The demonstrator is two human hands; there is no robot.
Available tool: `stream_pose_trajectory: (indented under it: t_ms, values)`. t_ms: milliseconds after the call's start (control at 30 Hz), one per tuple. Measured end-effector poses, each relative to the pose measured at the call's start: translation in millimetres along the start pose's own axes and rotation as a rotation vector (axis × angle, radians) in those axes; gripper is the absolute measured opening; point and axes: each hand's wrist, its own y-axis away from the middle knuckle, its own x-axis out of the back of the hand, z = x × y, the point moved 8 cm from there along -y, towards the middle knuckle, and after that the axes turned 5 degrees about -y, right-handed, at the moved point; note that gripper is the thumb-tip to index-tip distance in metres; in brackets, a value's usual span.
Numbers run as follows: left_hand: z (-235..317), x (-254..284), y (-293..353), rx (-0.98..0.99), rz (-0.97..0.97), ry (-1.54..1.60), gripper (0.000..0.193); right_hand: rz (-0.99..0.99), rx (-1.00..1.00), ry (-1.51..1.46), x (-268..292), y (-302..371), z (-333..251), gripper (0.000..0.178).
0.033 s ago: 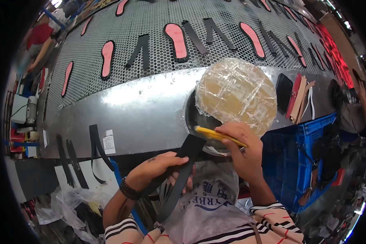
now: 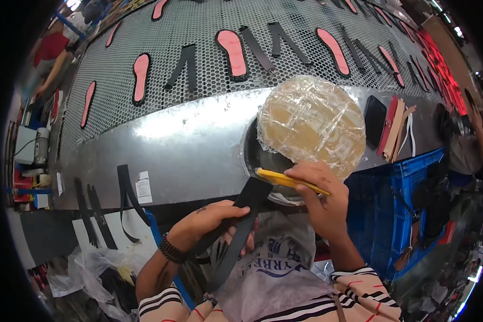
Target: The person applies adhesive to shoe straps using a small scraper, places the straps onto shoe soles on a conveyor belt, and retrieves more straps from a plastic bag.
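Ahead of you runs the perforated metal conveyor bed [image 2: 161, 37], the biggest thing in view, carrying pink insoles [image 2: 231, 52] and dark strap pieces [image 2: 185, 65] laid out in rows. Below it lies the smooth steel table [image 2: 188, 145] that borders the bed on your side, and a few more black strips [image 2: 124, 185] hang over its near edge at your left. To your right, below the table, stands a blue plastic crate [image 2: 408, 209]. On the table just in front of you sits a round pot covered with crinkled clear film [image 2: 311, 123], yellowish beneath the wrap, with its dark rim [image 2: 252, 155] showing on the left side. Right of it lie a black flat piece [image 2: 374, 121] and a small stack of red and tan cut parts [image 2: 394, 129].

Your left hand [image 2: 214, 222] has its grip closed around a long black strap [image 2: 241, 225], fingers wrapped over it near the middle. The strap runs from your lap up to the pot's rim, its upper end resting just under the brush. Your right hand [image 2: 319, 201] has its grip clamped on a yellow-handled brush [image 2: 284, 180], held almost level, its left tip touching the top end of the strap beside the pot's rim. A pale printed plastic bag [image 2: 279, 273] lies across your lap under both hands.
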Motion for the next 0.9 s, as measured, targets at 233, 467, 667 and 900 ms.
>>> stream_pose_trajectory:
  t_ms: [233,467,667,900]
  values:
    - [-4,-5,-3,0.026,-0.124,0.134,0.037,-0.085,-0.077,-0.134,6,-4,12,0.017]
    - [-3,-1,9,0.023,-0.123,0.229,0.035,-0.054,0.068,0.008,-19,-24,3,0.016]
    - [35,38,87,-0.712,0.672,0.153,0.039,-0.166,-0.050,0.024,-33,-12,14,0.015]
    - [37,39,105,-1.025,1.118,0.210,0.032,-0.049,0.012,0.041,-46,-9,-3,0.021]
